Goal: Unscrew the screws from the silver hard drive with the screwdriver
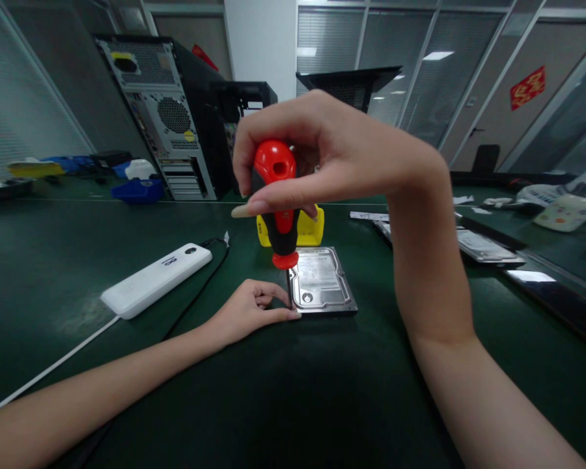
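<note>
Mid-table, head view: drive lies flat on the green table, label side up. Right hand wraps the screwdriver handle; shaft near upright, tip down at drive's near-left corner. Left hand has thumb and fingers curled at that same corner; can't tell if it pinches drive, shaft or both. Yellow part just behind drive. White box, marked 18, toward table's left edge. PC tower stands toward far-left corner. Second drive toward right edge.
</note>
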The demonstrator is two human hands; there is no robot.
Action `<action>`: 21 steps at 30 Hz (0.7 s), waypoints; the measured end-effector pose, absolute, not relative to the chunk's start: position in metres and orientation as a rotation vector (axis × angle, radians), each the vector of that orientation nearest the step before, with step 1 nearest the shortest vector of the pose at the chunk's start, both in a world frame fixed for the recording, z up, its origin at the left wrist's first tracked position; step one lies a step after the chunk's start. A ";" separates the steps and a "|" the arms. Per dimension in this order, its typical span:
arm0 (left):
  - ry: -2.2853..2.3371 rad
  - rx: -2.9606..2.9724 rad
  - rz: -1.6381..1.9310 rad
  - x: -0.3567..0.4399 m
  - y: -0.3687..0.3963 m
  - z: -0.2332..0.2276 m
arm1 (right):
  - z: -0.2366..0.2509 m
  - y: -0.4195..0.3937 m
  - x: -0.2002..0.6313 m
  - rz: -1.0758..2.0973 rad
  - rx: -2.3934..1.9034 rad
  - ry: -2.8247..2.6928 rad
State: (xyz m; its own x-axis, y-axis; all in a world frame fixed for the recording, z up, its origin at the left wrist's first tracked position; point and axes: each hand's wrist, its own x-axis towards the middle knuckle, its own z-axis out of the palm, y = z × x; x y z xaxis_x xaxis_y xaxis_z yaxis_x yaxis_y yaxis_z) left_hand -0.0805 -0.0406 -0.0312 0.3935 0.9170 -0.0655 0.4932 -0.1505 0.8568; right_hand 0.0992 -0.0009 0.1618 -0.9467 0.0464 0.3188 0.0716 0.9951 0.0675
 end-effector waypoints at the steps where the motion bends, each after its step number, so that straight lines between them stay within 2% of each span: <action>1: 1.225 1.793 0.628 -0.080 -0.041 -0.031 | 0.161 0.000 0.099 -0.092 -0.080 -2.809; 9: 1.229 1.791 0.640 -0.078 -0.041 -0.031 | 0.156 -0.002 0.091 -0.116 -0.096 -2.804; 15: 1.224 1.806 0.632 -0.079 -0.041 -0.032 | 0.156 -0.002 0.092 0.071 -0.108 -2.827; 21: 1.205 1.797 0.647 -0.080 -0.041 -0.034 | 0.158 -0.002 0.093 0.056 -0.100 -2.802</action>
State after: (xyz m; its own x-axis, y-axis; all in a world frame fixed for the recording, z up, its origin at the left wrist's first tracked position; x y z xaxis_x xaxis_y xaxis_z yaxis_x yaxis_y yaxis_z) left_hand -0.0799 -0.0411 -0.0336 0.4005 0.9155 -0.0394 0.4723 -0.1694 0.8650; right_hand 0.0925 -0.0019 0.1583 -0.9413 0.0755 0.3290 0.0623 0.9968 -0.0506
